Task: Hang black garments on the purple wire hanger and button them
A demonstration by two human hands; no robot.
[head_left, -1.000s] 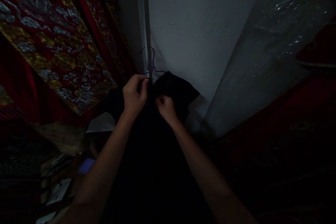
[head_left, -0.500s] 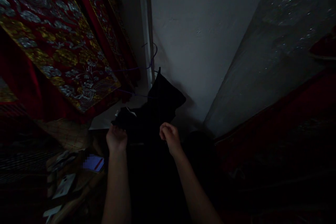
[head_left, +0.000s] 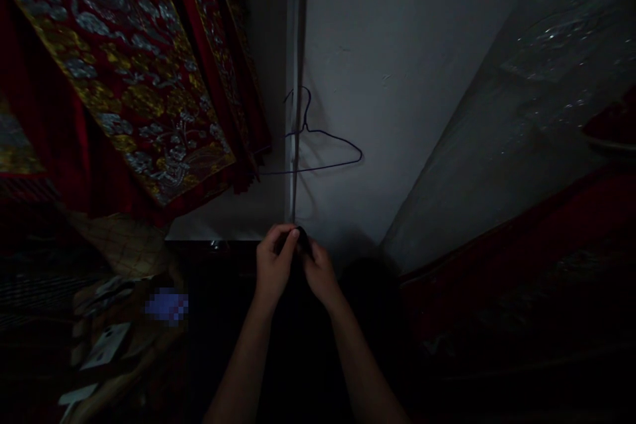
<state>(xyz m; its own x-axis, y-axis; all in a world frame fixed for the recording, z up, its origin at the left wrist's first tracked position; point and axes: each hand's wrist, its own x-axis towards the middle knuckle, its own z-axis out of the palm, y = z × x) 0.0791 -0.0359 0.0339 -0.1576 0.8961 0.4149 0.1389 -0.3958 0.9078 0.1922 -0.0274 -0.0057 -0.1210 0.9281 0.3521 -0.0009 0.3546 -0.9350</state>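
My left hand (head_left: 277, 258) pinches the upper edge of a black cloth garment (head_left: 304, 242), thumb and forefinger pressed together. Close beside it, my right hand (head_left: 318, 271) is closed on the same garment from the other side. Most of the garment merges with the dark below, so its kind cannot be made out. Above both hands a thin purple wire hanger (head_left: 330, 165) hangs bare against the wall, apart from them. Its left end passes behind the red embroidered cloth.
Red cloth with gold and silver embroidery (head_left: 144, 99) hangs at upper left. A narrow upright metal strip (head_left: 292, 46) runs down the pale wall (head_left: 397, 46). Shiny clear plastic (head_left: 497, 93) covers the right side. At lower left lie a white phone-like object (head_left: 106, 344) and a blurred-out bluish patch (head_left: 167, 306).
The black garment has come off the hanger, which now shows bare. My hands have moved together, the left one going right, and both hold the garment lower down.
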